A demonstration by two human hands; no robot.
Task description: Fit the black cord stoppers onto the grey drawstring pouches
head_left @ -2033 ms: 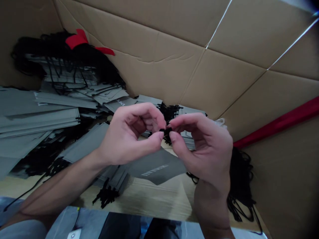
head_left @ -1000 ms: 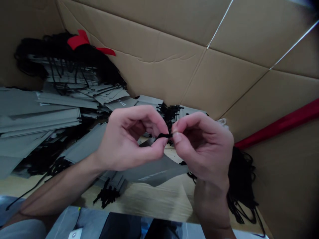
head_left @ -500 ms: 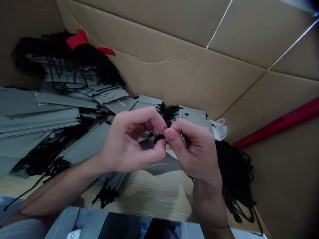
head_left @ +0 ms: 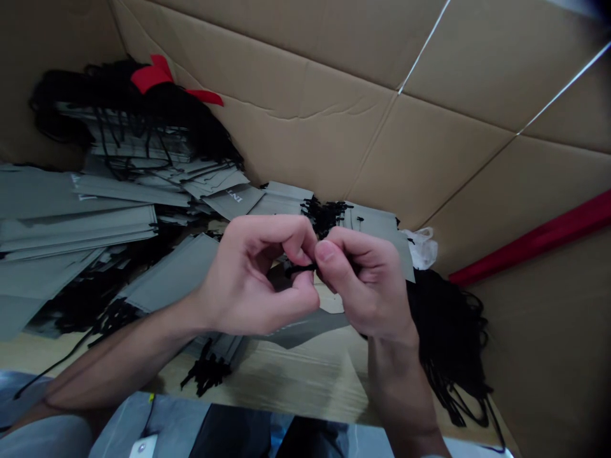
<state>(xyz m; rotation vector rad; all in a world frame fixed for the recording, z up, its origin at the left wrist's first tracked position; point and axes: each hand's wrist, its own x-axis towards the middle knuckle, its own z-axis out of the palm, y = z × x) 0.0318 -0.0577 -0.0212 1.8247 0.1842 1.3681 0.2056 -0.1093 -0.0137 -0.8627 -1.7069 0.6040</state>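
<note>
Both hands meet over the middle of the table, fingertips touching. A short stretch of black cord [head_left: 300, 270] shows between the thumb and fingers of my left hand [head_left: 262, 273]. My right hand [head_left: 365, 280] pinches at the cord's right end, thumb against bent forefinger; its grip hides the rest of the cord. Just beneath the hands lies a grey flat bag [head_left: 305, 331] with faint lettering, partly covered by them. Whether the cord is joined to this bag I cannot tell.
Stacks of grey bags [head_left: 76, 222] with black cord ends fill the left. Black cords tied with a red strip [head_left: 153, 77] lie at the back left, and more black cords [head_left: 443, 337] at the right. Cardboard walls [head_left: 296, 95] enclose the table [head_left: 305, 381]. A clear plastic bag [head_left: 422, 248] sits behind.
My left fingers have shifted slightly and the thumb and forefinger have parted a little, so more of the black cord shows. My right hand keeps its pinch.
</note>
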